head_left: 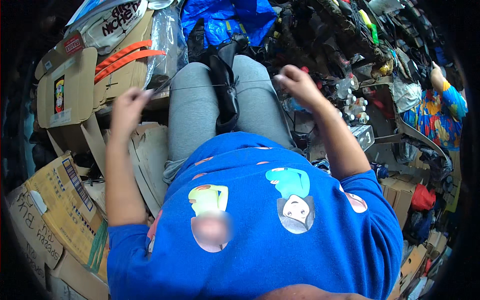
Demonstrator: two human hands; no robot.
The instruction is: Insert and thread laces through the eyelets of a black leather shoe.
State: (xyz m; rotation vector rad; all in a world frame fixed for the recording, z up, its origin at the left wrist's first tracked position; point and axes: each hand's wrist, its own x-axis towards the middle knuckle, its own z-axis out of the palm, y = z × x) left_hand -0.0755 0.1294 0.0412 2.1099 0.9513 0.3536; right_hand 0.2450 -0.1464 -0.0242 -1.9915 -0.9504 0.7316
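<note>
Keep the thread [220, 85] taut across the black item [226, 85] on your lap. Left hand [127, 107] and right hand [298, 85] both pinch it; pull evenly.

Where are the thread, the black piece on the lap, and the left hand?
thread [210, 86], head view, taut middle span
black piece [226, 92], head view, its middle fold
left hand [127, 105], head view, back of hand
</note>
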